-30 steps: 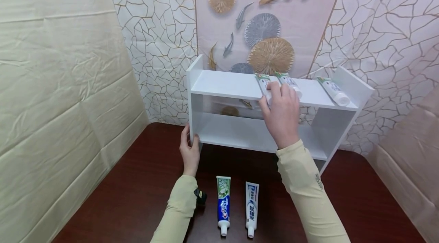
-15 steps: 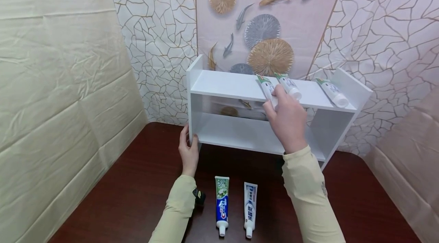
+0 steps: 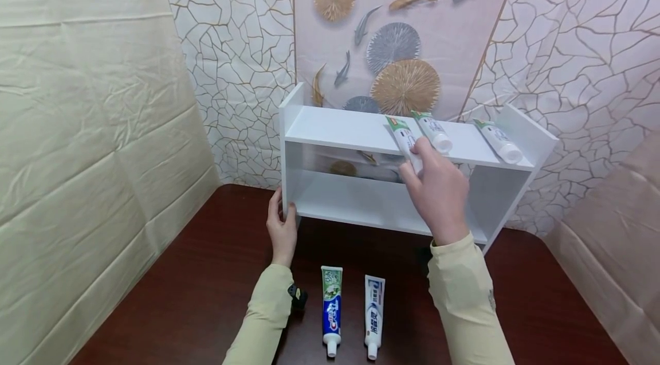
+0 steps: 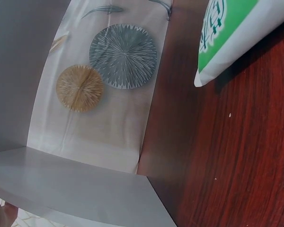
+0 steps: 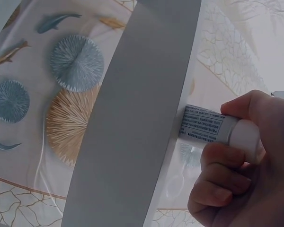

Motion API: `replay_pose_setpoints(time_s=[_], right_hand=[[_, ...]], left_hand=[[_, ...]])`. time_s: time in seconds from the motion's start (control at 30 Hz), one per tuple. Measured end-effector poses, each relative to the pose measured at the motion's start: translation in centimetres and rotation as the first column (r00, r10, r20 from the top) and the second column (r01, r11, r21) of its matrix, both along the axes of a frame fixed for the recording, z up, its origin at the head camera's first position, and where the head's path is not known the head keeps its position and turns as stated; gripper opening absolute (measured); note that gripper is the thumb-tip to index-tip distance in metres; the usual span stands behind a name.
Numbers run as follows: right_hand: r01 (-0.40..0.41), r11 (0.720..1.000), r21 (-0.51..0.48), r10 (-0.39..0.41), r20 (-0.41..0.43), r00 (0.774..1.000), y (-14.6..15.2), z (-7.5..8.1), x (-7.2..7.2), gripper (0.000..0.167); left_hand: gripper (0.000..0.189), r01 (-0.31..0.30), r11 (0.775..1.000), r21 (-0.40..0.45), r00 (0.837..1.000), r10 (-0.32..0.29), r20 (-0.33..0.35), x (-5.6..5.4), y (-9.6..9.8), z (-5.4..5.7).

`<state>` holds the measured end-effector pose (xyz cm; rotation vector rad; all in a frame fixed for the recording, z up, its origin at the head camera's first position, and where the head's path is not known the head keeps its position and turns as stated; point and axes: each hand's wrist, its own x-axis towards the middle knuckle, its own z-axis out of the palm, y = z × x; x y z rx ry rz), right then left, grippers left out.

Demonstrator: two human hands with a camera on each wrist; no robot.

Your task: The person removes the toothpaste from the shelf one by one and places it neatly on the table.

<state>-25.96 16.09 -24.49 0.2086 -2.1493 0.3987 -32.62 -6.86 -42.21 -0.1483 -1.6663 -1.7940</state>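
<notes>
My right hand (image 3: 440, 193) pinches the cap end of a white and green toothpaste tube (image 3: 404, 136) at the front edge of the white shelf (image 3: 340, 127). The tube's green end is over the top board; in the right wrist view my thumb and curled fingers hold the white cap (image 5: 244, 139). Two similar tubes lie on that board: one tube (image 3: 433, 133) just right of the held one, another tube (image 3: 497, 141) near the right end. My left hand (image 3: 282, 233) grips the shelf's left side panel (image 3: 290, 164), thumb in front.
On the dark red table (image 3: 206, 296) in front lie a green and blue Crest toothpaste tube (image 3: 332, 307) and a white and blue toothpaste tube (image 3: 373, 316), caps toward me. A patterned cloth (image 3: 232, 67) hangs behind the shelf, with beige cloth (image 3: 103, 124) at the left.
My right hand has moved right and toward me, drawing the pinched toothpaste tube slightly out over the shelf's front edge. My left hand has kept its grip on the side panel.
</notes>
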Motion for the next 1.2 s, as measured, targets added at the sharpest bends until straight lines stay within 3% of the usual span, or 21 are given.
replay_pose_setpoints(time_s=[0.4, 1.0, 1.2], right_hand=[[-0.012, 1.000, 0.005, 0.012, -0.007, 1.000, 0.4, -1.6, 2.0, 0.018], [-0.071, 0.997, -0.010, 0.070, -0.081, 0.994, 1.3, -4.8, 4.8, 0.016], [-0.087, 0.994, -0.073, 0.082, -0.067, 0.994, 2.0, -5.5, 6.4, 0.020]], left_hand=[[0.043, -0.014, 1.000, -0.018, 1.000, 0.014, 0.015, 0.2, 0.1, 0.3], [0.042, -0.033, 0.999, -0.022, 0.999, 0.034, 0.025, 0.3, 0.1, 0.3], [0.042, -0.040, 0.999, -0.025, 0.999, 0.040, 0.019, 0.3, 0.0, 0.3]])
